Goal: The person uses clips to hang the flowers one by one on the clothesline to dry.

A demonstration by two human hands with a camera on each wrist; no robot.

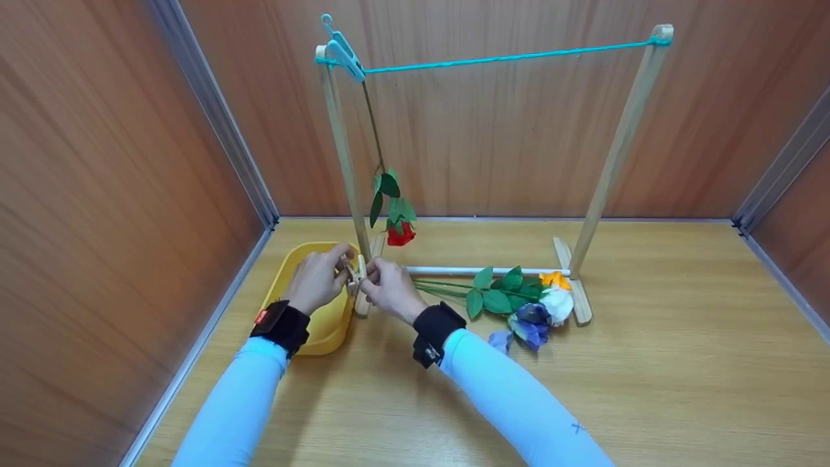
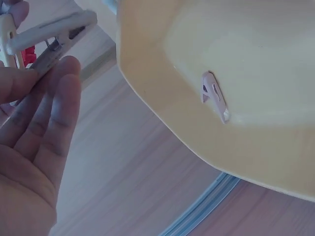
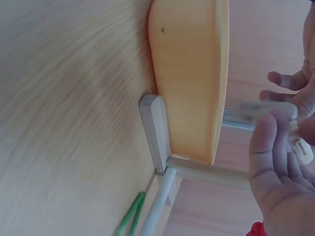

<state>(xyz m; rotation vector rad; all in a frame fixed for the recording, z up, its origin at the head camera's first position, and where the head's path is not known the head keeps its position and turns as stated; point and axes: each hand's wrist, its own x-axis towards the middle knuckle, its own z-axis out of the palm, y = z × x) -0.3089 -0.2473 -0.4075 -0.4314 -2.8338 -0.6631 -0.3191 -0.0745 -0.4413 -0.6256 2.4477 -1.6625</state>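
Note:
Over the right rim of the yellow basin [image 1: 336,337], my left hand [image 1: 314,279] pinches a pale grey clothespin [image 2: 54,37] between thumb and fingers. Close against it, my right hand [image 1: 392,288] holds a cream clothespin [image 3: 301,149] with its fingertips. The two clothespins are side by side and partly covered by fingers. Inside the basin lies a pinkish clothespin [image 2: 215,96]. A red rose [image 1: 400,233] hangs head down from a light blue clothespin [image 1: 345,57] at the left end of a turquoise cord [image 1: 506,59].
The cord runs between two wooden posts [image 1: 619,149] joined low down by a white bar [image 1: 454,270]. Right of my hands lie flowers on green stems: an orange bloom [image 1: 555,280], a white one [image 1: 556,305] and a blue-purple one [image 1: 532,324]. Wood-grain panels surround the table.

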